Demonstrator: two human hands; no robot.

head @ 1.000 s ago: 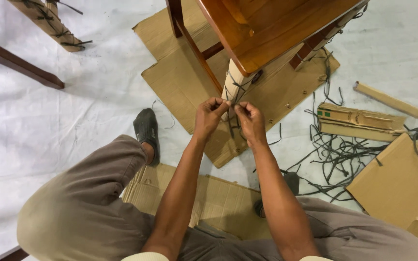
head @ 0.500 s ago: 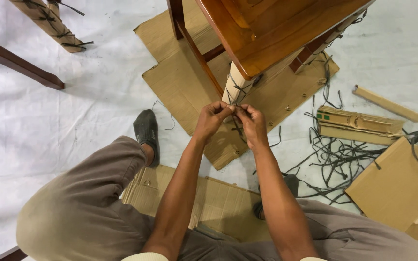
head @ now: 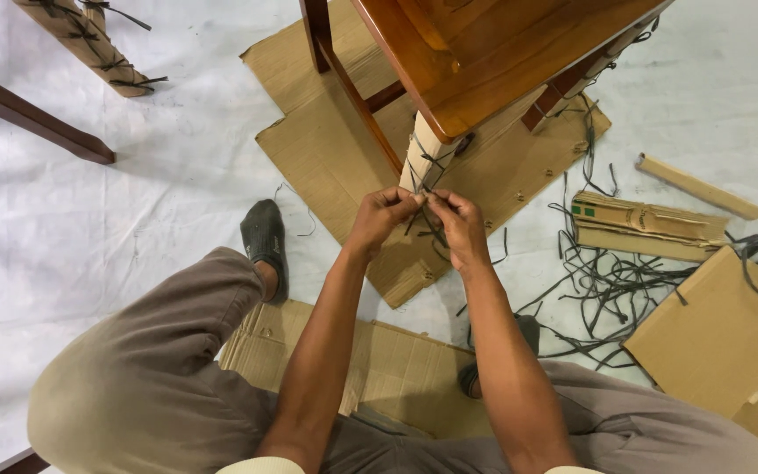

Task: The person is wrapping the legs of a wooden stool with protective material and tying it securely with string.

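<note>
While both hands meet at the wrapped chair leg, this is how it stands:

Left hand: the left hand is curled up tight against the near face of the chair leg, fingers pinched narrow on the black strap tied round it.

Right hand: the right hand sits just beside the left, knuckles nearly touching, its grip also pinched shut on the same strap, right in front of the leg.

Chair leg: padded in pale cardboard, criss-crossed by the strap, standing under the near corner of the brown wooden chair seat.

Strap: bound round the leg, with loose ends hanging down below the hands.

Floor under the leg: a flat cardboard sheet lies beneath the leg on the white floor covering.

Right of the leg: a heap of cut black strap scraps, folded cardboard pieces and a cardboard panel.

Left of the leg: a dark shoe on the person's foot, well apart.

Near side of the leg: another cardboard sheet lies between the person's knees.
</note>
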